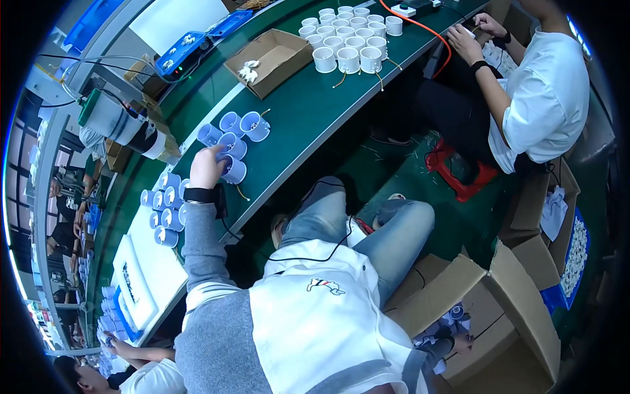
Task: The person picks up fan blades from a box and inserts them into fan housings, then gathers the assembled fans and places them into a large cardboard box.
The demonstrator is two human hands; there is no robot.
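My left hand (207, 168) reaches over the green bench to a cluster of small white cylindrical cups (254, 126). Its fingers are closed at the rim of the nearest cup (233, 171), from which a short tan wire hangs. Beside my left wrist stands a second group of similar cups (168, 219). Low on the right, my right hand (463, 342) is inside an open cardboard box (518, 308), close to more cups (457, 311). Its fingers are too small and shaded to make out.
A shallow cardboard tray (279, 62) with white pieces and many wired cups (348, 59) stand farther along the bench. A co-worker (545, 92) sits at far right near a red stool (462, 174). Another person (147, 374) works at lower left. A black cord crosses my lap.
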